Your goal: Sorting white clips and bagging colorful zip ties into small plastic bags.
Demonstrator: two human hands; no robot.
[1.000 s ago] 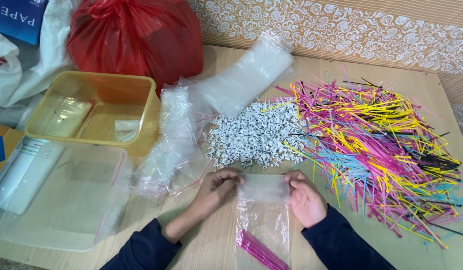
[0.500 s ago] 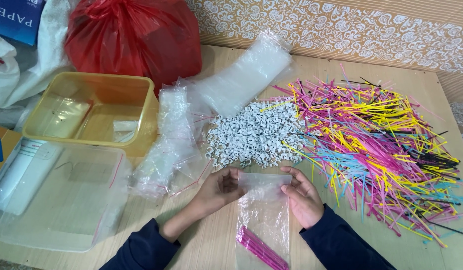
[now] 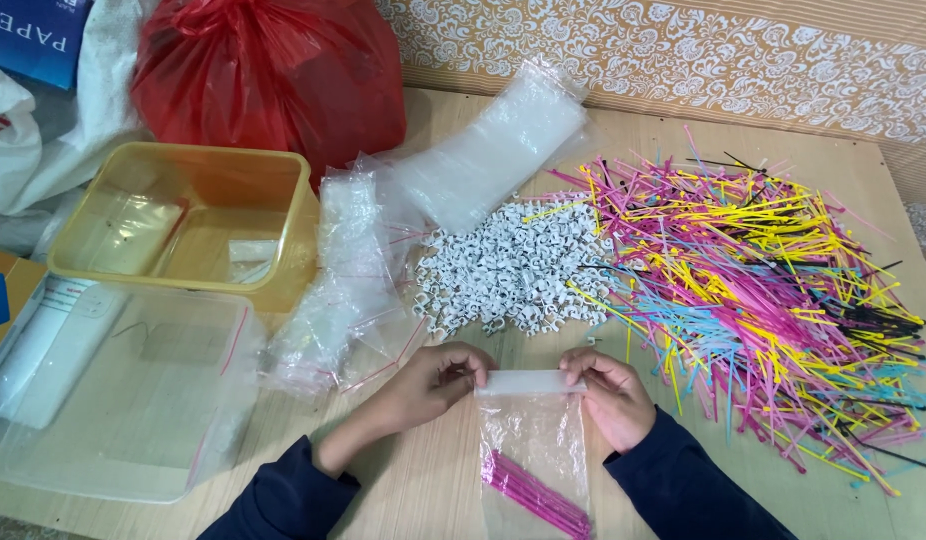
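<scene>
Now we pinch the bag [image 3: 535,440] by its folded top edge, left hand [image 3: 435,378] closed on the left corner and right hand [image 3: 608,392] closed on the right corner, so the bag hangs flat on the table [image 3: 423,490] between and just below both hands. Inside the bag, at its bottom, lies a bundle of pink ties [image 3: 533,492].

Just beyond the bag sits a heap of white clips [image 3: 513,265], and to the right of the bag spreads a big pile of loose ties [image 3: 773,290] in pink, yellow, blue and black. Left of the clips lie stacks of empty clear bags [image 3: 353,270], with a longer pack of clear sleeves [image 3: 493,150] behind them.

Far left of the bag stands a yellow tub [image 3: 88,215], holding only a clear scrap. In front of it rests a clear lid [image 3: 123,390]. Behind the tub sits a knotted red sack [image 3: 273,75], with a blue box [image 3: 33,35] in the corner.
</scene>
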